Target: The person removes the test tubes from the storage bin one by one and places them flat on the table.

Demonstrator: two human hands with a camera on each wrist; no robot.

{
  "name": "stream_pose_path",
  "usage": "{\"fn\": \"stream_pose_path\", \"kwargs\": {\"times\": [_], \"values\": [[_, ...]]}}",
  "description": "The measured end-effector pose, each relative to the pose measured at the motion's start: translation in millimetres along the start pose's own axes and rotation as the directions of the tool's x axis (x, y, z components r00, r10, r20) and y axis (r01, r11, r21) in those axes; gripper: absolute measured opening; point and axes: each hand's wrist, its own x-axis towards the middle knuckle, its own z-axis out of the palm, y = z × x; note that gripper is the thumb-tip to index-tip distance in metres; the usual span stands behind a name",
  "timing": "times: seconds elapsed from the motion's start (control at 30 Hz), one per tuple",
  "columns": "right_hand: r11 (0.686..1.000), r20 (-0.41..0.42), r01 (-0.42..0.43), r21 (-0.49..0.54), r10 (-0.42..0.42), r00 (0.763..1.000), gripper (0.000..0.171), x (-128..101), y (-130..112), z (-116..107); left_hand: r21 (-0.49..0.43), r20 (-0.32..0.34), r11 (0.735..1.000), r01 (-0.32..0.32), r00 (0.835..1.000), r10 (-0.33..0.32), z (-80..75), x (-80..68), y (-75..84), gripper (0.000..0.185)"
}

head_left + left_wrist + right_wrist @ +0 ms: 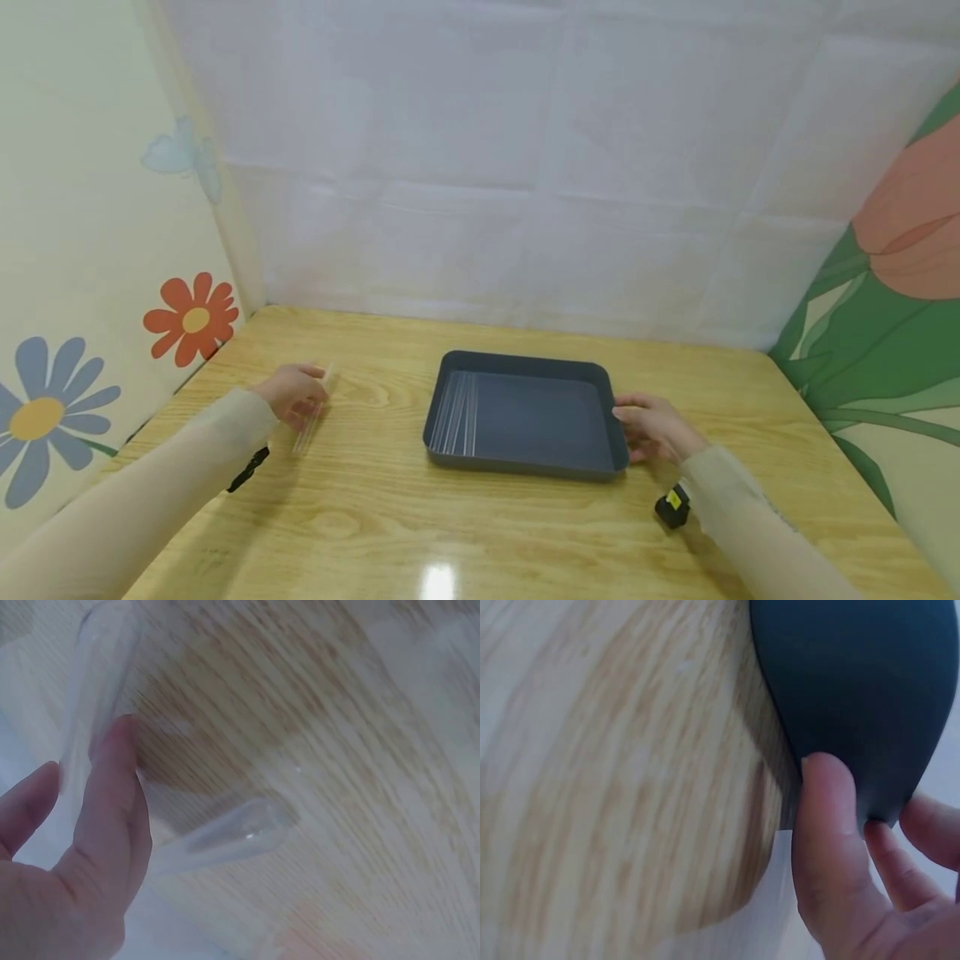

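Observation:
My left hand (292, 392) pinches a thin clear plastic tube (105, 656) between thumb and fingers, over the left part of the table. Below it, a second clear tube (232, 832) lies by the fingers, one end showing. In the middle stands a dark grey rectangular tray (547, 417) with low walls and rounded corners. Several clear tubes (457, 412) lie side by side along its left inside. At the tray's right end, my right hand (652, 425) holds the wall, with the thumb (825, 795) on one side and fingertips at the rim.
The wood-grain table (360, 517) reaches back to a white cloth (487, 167). Flower-patterned panels stand at left and right. A small black device (672, 506) sits at the right wrist, and a black strap (249, 469) shows at the left.

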Motion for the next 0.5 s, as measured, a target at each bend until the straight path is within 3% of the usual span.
{"fn": "stream_pose_path", "kwargs": {"times": [0.17, 0.5], "values": [[1.0, -0.004, -0.003, 0.002, 0.003, 1.0, 0.052, 0.4, 0.7, 0.4, 0.005, -0.027, 1.0, 0.015, 1.0, -0.015, -1.2, 2.9, -0.5, 0.062], [1.0, -0.01, -0.013, 0.007, 0.013, 1.0, 0.052, 0.3, 0.5, 0.4, 0.034, -0.018, 0.999, 0.007, 1.0, -0.007, 1.9, 2.8, 1.5, 0.061]]}}
